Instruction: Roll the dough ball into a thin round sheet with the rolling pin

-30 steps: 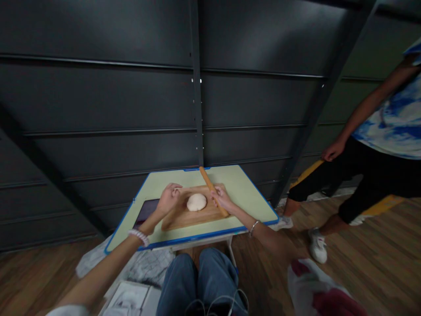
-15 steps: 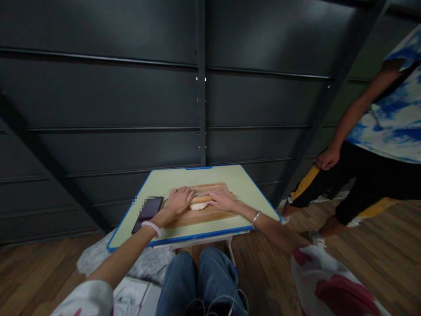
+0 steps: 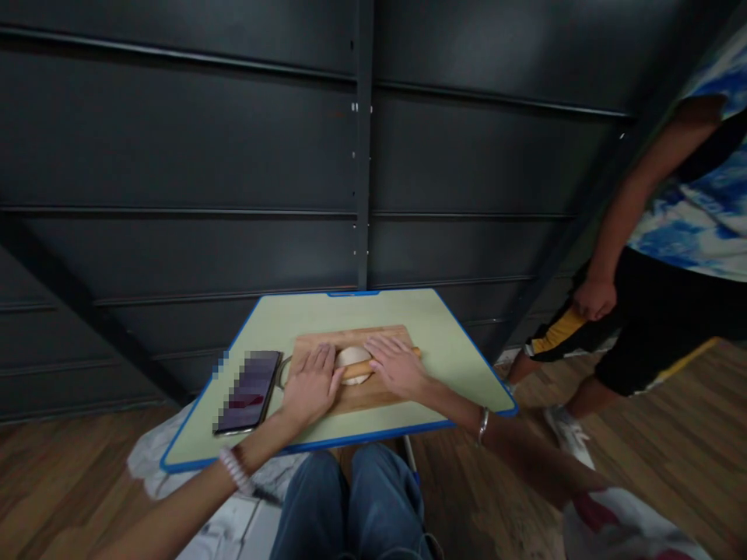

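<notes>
A flat round of pale dough (image 3: 353, 357) lies on a wooden board (image 3: 344, 404), with a thin wooden rolling pin (image 3: 356, 369) across its near half. My left hand (image 3: 313, 383) rests flat over the pin's left end, fingers stretched forward and thumb pointing towards the dough. Over the right part of the pin lies my right hand (image 3: 400, 367), also open, its fingers reaching past the wood. The pin's right tip shows beyond that hand; its left end is hidden under my left hand.
A phone (image 3: 250, 389) lies left of the board on the small blue-edged table (image 3: 467, 365). A dark panelled wall (image 3: 262, 257) stands just behind. A person (image 3: 671, 257) stands on the right. Pale fabric (image 3: 155, 451) hangs or lies low left.
The pin has rolled towards me with both hands, so more of the dough shows behind it. My fingers now stretch flatter. The camera view has also shifted somewhat.
</notes>
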A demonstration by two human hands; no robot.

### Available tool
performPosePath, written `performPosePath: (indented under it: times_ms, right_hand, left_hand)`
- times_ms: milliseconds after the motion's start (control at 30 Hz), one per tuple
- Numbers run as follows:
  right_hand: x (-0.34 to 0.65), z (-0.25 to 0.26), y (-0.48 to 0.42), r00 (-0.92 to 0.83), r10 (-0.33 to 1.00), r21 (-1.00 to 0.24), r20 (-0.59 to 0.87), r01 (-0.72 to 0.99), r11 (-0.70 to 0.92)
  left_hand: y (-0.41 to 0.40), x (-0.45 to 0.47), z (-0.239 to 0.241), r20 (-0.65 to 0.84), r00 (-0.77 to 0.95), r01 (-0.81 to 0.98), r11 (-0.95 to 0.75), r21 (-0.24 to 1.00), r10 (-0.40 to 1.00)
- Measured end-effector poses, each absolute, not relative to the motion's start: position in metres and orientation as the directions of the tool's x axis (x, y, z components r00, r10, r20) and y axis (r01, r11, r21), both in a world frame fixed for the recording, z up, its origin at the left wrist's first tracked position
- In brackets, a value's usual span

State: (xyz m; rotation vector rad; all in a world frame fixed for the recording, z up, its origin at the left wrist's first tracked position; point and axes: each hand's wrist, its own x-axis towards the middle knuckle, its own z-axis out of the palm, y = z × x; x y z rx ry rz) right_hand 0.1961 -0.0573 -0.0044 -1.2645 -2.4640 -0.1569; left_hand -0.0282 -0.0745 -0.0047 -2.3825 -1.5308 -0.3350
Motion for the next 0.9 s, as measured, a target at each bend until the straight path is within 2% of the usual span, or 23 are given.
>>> performPosePath:
  times_ms: [167,400,567,667,767,900]
  right_hand:
    - [0.189,0.002,-0.035,-0.523,0.778,-0.086,0.35,0.809,0.582]
    - [0.183,-0.003,0.007,-0.501,0.832,-0.092,0.237,0.841,0.533]
    - [0.177,0.007,0.027,-0.435,0.9,-0.2,0.019,0.881,0.429]
    - [0.173,0.016,0.036,-0.361,0.926,-0.25,-0.113,0.912,0.326]
    - [0.171,0.021,0.041,-0.294,0.948,-0.245,-0.123,0.935,0.258]
    - [0.17,0.018,0.037,-0.27,0.962,-0.209,-0.031,0.943,0.258]
  left_hand:
    - [-0.045,-0.028,0.005,0.265,0.385,0.922,-0.381,-0.067,0.884]
    - [0.0,-0.033,0.011,0.032,0.339,0.938,-0.34,0.063,0.94]
    - [0.029,-0.036,0.013,0.126,0.354,0.933,-0.359,0.025,0.927]
    - [0.043,-0.037,0.014,0.121,0.34,0.937,-0.347,0.04,0.932]
    - [0.048,-0.037,0.015,0.094,0.289,0.954,-0.295,0.059,0.953]
    - [0.043,-0.039,0.009,0.085,0.259,0.963,-0.264,0.054,0.962]
